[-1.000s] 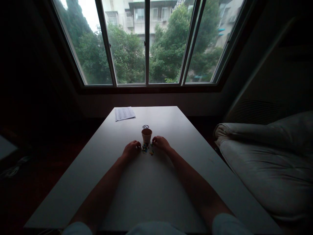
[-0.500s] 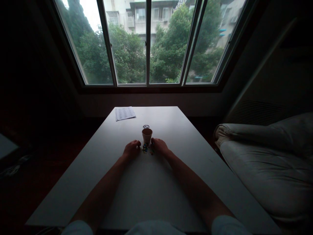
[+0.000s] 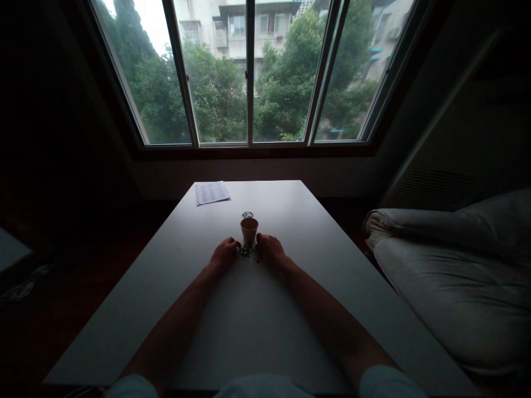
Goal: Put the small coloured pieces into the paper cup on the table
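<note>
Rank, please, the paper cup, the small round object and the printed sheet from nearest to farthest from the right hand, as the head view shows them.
1. Paper cup, just beyond and left of the right hand.
2. Small round object, directly behind the cup.
3. Printed sheet, far back on the left.

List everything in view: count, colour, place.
table: one, white, under the window
paper cup: one, pale brown, upright, mid-table
small pieces: several, mixed colours, between the hands
round object: one, dark-rimmed, behind the cup
printed sheet: one, white, table's far left
window: one, pale-framed, far wall
bedding: one, greyish, right of table
left hand: one, curled, left of the pieces
right hand: one, curled, right of the pieces
</note>
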A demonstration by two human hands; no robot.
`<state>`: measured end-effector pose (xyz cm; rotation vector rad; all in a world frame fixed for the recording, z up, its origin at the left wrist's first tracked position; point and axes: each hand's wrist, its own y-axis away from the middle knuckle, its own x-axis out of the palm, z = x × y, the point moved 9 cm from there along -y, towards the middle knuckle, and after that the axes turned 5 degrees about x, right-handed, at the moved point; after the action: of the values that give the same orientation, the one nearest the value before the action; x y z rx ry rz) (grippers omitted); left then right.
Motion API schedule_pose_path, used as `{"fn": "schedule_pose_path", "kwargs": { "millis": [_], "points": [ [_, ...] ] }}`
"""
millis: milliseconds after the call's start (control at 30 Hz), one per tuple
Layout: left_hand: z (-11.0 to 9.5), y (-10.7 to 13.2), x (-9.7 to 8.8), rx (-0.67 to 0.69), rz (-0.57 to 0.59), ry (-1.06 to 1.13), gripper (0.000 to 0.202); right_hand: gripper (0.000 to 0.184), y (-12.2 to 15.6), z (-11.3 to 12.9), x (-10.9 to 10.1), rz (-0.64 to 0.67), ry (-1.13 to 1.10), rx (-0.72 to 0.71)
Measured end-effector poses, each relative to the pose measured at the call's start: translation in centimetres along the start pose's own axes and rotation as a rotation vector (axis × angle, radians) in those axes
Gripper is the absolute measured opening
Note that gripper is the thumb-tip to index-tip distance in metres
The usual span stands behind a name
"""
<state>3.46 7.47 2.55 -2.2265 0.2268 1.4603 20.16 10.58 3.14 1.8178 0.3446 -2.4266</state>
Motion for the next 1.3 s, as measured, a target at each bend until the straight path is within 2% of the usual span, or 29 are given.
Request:
{"fn": "schedule_pose_path", "kwargs": {
  "millis": [200, 300, 433, 567, 733, 900, 1033, 1167, 1300],
  "points": [
    [0.1, -0.1, -0.4, -0.013, -0.064, 0.020, 0.035, 0.017, -0.1, -0.2, 0.1, -0.023, -0.020, 0.024],
    [0.4, -0.2, -0.8, -0.039, -0.101, 0.073, 0.034, 0.016, -0.2, -0.7, 0.3, -0.025, -0.050, 0.057],
    [0.3, -0.7, -1.9, -0.029, -0.204, 0.196, 0.030, 0.014, -0.3, -1.2, 0.5, -0.019, -0.103, 0.077],
    [-0.4, -2.0, -3.4, -0.017, -0.302, 0.327, 0.024, 0.012, -0.4, -1.7, 0.6, -0.026, -0.156, 0.080],
    [-2.1, -4.5, -4.9, 0.021, -0.369, 0.422, 0.019, 0.012, -0.3, -1.8, 0.6, -0.018, -0.207, 0.076],
    [-2.6, -6.4, -6.1, 0.016, -0.458, 0.373, 0.018, 0.011, -0.3, -1.6, 0.4, -0.006, -0.238, 0.068],
    [-2.6, -7.3, -5.9, 0.031, -0.466, 0.320, 0.018, 0.010, -0.4, -1.6, 0.4, -0.005, -0.244, 0.072],
    [-2.7, -7.2, -5.5, 0.038, -0.436, 0.304, 0.017, 0.010, -0.3, -1.5, 0.4, -0.010, -0.257, 0.066],
    [-2.7, -6.2, -5.7, 0.007, -0.452, 0.254, 0.015, 0.010, -0.4, -1.6, 0.5, -0.018, -0.260, 0.079]
  ]
}}
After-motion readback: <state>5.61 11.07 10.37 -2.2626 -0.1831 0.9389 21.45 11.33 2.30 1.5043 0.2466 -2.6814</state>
